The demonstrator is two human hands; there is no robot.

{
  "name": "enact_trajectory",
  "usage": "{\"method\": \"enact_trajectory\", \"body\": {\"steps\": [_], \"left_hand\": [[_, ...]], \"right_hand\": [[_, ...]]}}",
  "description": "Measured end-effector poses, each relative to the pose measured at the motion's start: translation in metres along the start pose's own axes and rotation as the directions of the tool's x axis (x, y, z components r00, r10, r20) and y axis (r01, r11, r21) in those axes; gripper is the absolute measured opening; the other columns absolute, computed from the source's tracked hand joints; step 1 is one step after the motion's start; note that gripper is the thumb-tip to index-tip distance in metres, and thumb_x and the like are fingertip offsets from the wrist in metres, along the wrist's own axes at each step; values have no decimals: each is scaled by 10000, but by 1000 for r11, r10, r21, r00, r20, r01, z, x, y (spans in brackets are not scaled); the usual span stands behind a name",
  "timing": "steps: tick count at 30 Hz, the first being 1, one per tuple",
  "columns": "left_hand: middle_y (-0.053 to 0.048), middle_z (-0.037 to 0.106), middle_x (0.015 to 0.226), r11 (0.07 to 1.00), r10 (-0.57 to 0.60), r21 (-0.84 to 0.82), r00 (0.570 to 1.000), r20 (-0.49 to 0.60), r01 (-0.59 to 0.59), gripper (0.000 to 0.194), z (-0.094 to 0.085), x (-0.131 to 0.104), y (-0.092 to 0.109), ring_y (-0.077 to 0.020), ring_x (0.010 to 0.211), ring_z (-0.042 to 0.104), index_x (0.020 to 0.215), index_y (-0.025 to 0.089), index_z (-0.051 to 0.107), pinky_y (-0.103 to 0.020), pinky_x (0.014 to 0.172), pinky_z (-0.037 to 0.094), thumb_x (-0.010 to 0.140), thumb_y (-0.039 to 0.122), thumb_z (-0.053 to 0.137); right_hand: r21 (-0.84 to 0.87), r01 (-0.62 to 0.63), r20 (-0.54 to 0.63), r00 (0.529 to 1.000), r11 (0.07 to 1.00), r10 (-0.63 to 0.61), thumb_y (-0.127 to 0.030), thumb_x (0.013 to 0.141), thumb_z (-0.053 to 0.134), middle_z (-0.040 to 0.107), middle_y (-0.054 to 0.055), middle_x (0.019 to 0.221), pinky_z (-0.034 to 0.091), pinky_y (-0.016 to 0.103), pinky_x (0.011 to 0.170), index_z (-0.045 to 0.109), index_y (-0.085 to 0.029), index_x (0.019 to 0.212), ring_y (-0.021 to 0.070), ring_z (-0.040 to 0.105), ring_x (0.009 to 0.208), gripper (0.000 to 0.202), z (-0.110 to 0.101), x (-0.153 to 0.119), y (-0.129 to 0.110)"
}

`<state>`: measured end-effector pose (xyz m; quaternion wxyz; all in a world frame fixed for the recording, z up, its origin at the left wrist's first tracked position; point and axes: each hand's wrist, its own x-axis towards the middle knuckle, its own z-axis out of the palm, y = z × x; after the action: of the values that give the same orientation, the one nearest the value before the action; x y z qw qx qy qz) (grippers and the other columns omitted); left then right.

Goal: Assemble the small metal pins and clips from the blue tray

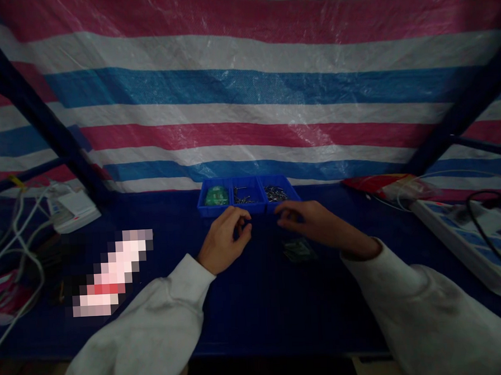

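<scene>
My left hand is over the middle of the table in front of a blue divided tray, its fingers curled and the thumb close to the index finger. Anything between those fingertips is too small or dark to make out. My right hand is at the tray's front right corner, with fingers bent and thumb and index finger apart; I see nothing between them. Small metal pieces fill the tray's right compartment, and a few long thin ones are in the middle. A green bundle is in the left compartment.
Below my right hand lies a dark, flat clear packet on the blue table. White cables and a white box are at left, beside a blurred-out patch. A power strip and a red packet are at right.
</scene>
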<state>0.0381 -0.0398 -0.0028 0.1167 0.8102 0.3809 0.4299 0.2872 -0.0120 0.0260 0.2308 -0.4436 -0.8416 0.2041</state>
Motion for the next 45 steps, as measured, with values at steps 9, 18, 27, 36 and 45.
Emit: {"method": "enact_trajectory", "body": {"steps": [9,18,27,36,45], "left_hand": [[-37,577,1026,987,41,149,985,169,-67,163,0,-2,0,-150,858,610,1059,206,584,-294,774,511,936,165,484],[-41,598,1030,976,60,184,959,278,-114,166,0,-3,-3,-157,871,636,1061,195,597,-300,799,529,942,175,482],[-38,608,1037,971,56,204,947,315,-125,163,0,-3,-4,-163,887,642,1054,197,598,-305,802,536,949,183,474],[-34,567,1115,986,48,140,967,251,-86,382,-1,-2,0,-146,864,628,1301,281,496,-303,790,552,931,191,534],[-27,579,1065,984,103,118,967,231,-133,259,2,-3,-6,-141,843,625,1170,249,571,-293,755,553,915,206,587]], "right_hand": [[-178,-32,407,908,984,103,-341,659,797,605,82,1154,458,397,899,635,-241,1179,285,592,1049,553,-8,-18,5],[-165,42,367,930,985,22,-289,745,725,581,95,1224,423,384,970,616,-236,1188,283,568,1134,460,-1,-19,0],[-162,125,291,954,979,-73,-156,810,570,659,54,961,462,324,774,624,-212,1003,208,625,868,208,1,-15,3],[-69,121,-38,992,990,-124,-148,880,513,695,46,908,480,350,798,650,-208,973,195,645,812,176,14,-3,-7],[687,-96,67,995,720,69,-377,833,683,673,28,899,578,305,681,610,-178,937,158,666,777,236,37,-2,-18]]}}
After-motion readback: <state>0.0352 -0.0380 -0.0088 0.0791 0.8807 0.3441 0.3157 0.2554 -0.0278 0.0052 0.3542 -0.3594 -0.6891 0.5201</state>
